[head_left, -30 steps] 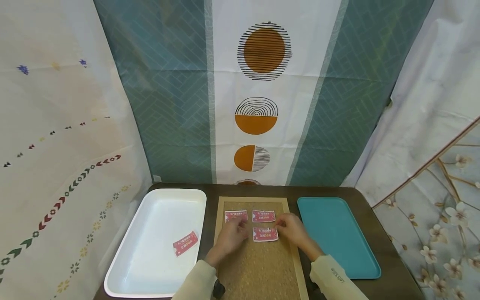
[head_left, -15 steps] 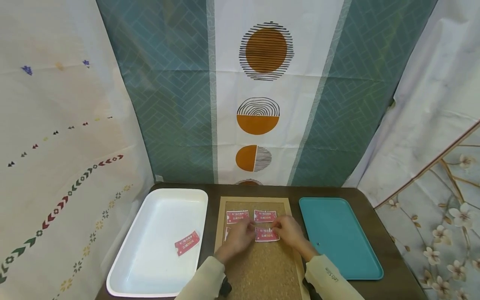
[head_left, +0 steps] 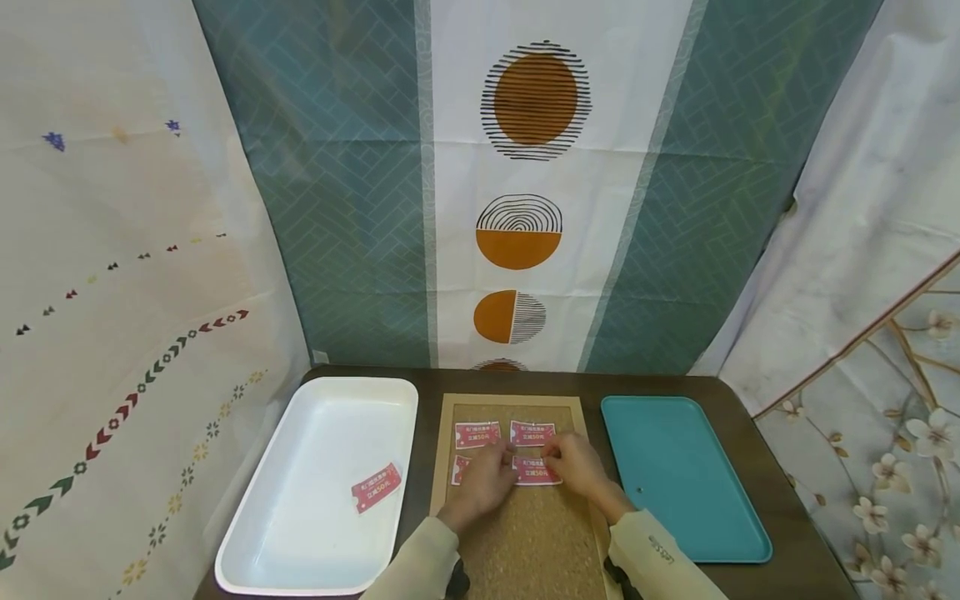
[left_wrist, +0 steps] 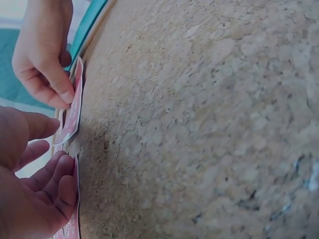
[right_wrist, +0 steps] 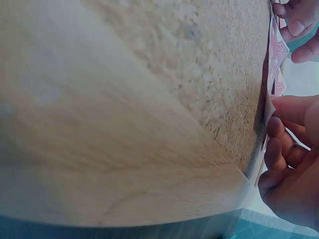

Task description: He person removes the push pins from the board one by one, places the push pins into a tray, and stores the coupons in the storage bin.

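Note:
On the cork board (head_left: pixel 525 537), pink paper coupons lie in two rows. The lower right coupon (head_left: pixel 536 473) is between my hands. My right hand (head_left: pixel 579 467) pinches its upper right edge, thumb on the printed face in the left wrist view. My left hand (head_left: pixel 483 482) is at the coupon's left end, thumb and index finger apart, its other fingers loosely bent. It partly covers the lower left coupon (head_left: pixel 457 472). Above lie the upper left coupon (head_left: pixel 477 434) and the upper right coupon (head_left: pixel 532 433). In the right wrist view, the pinched coupon's near edge (right_wrist: pixel 274 64) stands slightly off the cork.
A white tray (head_left: pixel 300 508) holding one loose coupon (head_left: pixel 377 487) is left of the board. To the right lies a teal tray (head_left: pixel 686 483). The dark table (head_left: pixel 802 550) meets a hanging curtain (head_left: pixel 367 250) at the back.
My left hand has shifted right from the left coupons toward the lower right coupon, uncovering more of the left ones. My right hand has moved slightly left onto that coupon's edge.

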Motion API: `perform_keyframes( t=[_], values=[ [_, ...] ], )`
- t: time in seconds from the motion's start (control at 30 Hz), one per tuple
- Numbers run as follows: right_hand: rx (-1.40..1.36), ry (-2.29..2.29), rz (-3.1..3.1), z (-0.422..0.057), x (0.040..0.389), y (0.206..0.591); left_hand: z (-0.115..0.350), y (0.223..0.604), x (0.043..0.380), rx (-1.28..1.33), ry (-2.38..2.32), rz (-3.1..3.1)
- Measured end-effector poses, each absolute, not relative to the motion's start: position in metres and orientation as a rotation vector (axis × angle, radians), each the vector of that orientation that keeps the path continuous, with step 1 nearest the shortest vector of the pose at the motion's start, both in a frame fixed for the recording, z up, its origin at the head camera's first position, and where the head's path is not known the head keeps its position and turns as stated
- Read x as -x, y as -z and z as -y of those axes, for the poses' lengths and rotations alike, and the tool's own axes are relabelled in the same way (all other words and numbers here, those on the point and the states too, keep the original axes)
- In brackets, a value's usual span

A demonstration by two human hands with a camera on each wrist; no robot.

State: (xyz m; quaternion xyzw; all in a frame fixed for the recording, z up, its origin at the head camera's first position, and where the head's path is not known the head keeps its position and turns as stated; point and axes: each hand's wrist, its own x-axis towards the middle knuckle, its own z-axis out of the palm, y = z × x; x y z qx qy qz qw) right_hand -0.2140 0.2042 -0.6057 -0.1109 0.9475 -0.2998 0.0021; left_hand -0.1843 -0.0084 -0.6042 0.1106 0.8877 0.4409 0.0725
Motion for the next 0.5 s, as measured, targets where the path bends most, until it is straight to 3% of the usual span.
perform_keyframes(
  t=[0.5],
  values=[
    [0.269,1.094,-2.849,-0.2021,0.2139,0.6089,0.0019,0.6106,0.1832,-0.449,-1.310,-2.737]
  ],
)
